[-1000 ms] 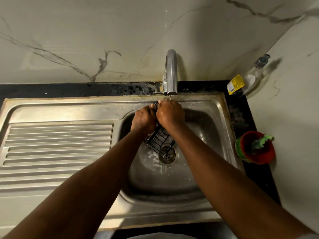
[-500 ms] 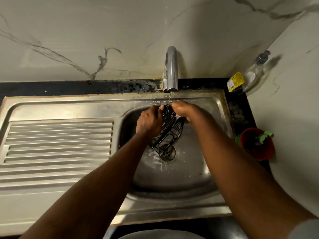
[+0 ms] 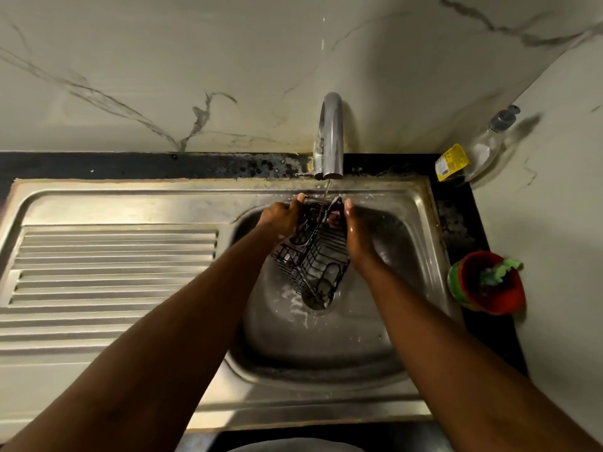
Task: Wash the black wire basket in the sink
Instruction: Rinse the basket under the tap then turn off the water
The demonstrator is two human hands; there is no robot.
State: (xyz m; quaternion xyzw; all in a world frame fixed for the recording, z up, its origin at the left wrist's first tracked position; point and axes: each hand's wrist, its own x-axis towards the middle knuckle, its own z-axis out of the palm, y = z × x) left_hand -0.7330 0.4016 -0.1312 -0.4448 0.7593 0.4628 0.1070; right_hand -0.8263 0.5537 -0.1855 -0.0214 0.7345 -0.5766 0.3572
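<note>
The black wire basket hangs tilted over the steel sink bowl, its top end under the thin stream from the chrome tap. My left hand grips the basket's upper left rim with curled fingers. On the other side, my right hand holds the basket's right edge, fingers wrapped round the wire near the top. The basket's lower end hangs just above the drain.
A ribbed steel draining board lies left of the bowl. At the back right corner stands a clear soap bottle with a yellow label. A red cup holding a green scrubber sits on the dark counter, right of the sink.
My hands have moved apart to the two sides of the basket, which has turned and now hangs longer and more open under the stream.
</note>
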